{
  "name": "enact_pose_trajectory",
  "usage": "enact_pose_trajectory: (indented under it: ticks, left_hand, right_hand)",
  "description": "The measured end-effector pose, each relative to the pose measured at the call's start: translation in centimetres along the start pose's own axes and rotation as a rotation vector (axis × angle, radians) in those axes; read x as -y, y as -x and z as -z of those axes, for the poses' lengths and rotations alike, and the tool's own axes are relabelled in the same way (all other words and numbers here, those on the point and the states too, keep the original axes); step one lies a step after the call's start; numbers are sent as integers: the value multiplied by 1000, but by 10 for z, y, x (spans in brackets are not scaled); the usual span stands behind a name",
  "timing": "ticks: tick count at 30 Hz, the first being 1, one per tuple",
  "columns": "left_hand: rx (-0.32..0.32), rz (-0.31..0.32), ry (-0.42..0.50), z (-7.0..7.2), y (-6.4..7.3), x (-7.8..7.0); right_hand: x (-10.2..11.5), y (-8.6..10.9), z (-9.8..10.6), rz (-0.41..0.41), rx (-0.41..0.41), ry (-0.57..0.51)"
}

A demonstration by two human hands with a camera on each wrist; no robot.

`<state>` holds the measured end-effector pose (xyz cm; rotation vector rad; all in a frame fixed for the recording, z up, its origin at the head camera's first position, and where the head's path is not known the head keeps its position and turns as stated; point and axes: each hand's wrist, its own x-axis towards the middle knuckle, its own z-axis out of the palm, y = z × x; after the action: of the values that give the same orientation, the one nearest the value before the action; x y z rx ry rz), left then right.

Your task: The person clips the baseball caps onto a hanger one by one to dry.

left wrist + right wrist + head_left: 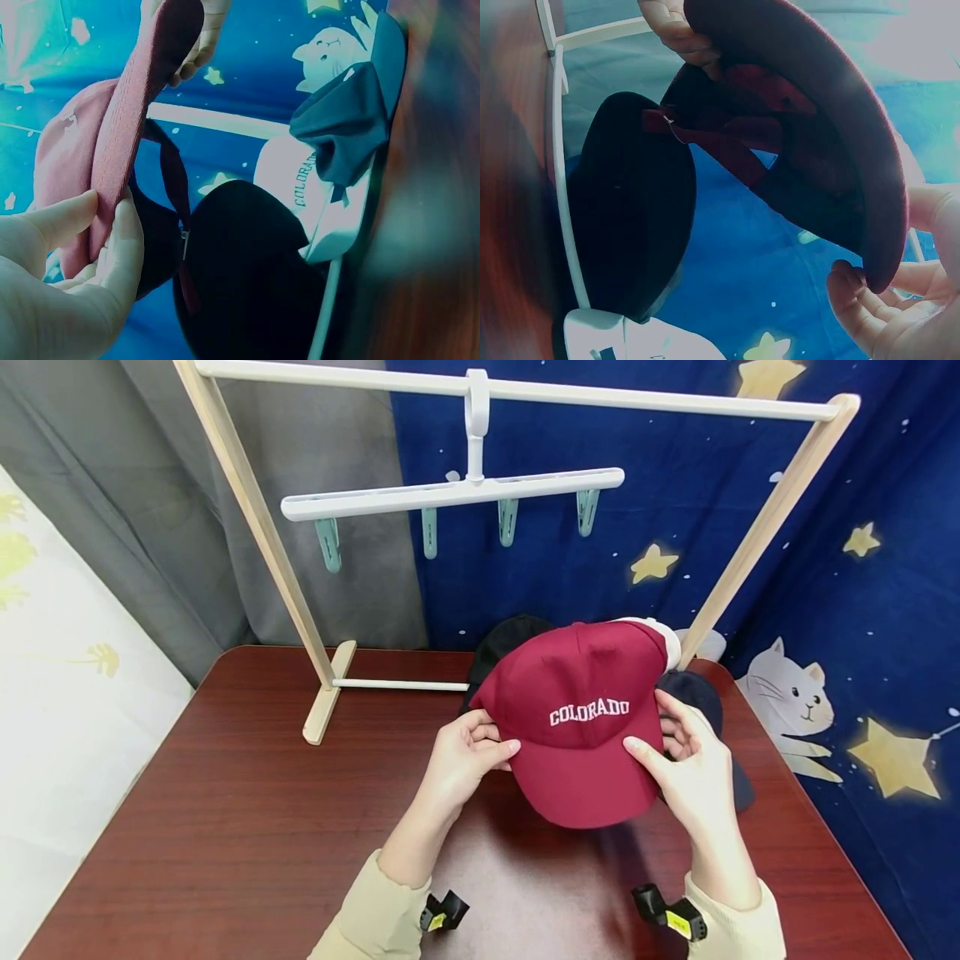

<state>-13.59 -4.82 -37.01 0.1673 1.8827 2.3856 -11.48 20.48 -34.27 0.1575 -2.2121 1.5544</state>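
Observation:
A dark red baseball cap (577, 693) with white COLORADO lettering is held up over the table, its front and brim facing me. My left hand (468, 760) pinches the brim's left side, thumb on top and fingers beneath. On the opposite side my right hand (686, 756) grips the brim the same way. In the right wrist view the cap's dark underside and back strap (724, 150) show. Behind it are a black cap (513, 639), a white cap (281, 176) with lettering and a dark navy cap (697, 693), all partly hidden in the head view.
A wooden rack (258, 518) with a white top bar (637, 397) spans the table (247, 827). From the bar hangs a white hanger (442, 493) with several teal clips (507, 522). Blue star-patterned curtain (525, 577) and grey curtain (330, 560) stand behind.

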Motion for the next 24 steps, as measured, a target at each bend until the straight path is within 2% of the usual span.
enact_pose_trajectory:
  ticks: [10,18,24]
  left_hand:
    - [-20,-69,-4,8,0,-14]
    - [-75,-49,-23,16,1,-17]
    - [-93,-51,-54,25,0,-19]
  right_hand:
    - [10,-7,-9,36,-1,-63]
    - [11,-14,-19,73,41,-62]
    - [10,-18,-26,73,95,-82]
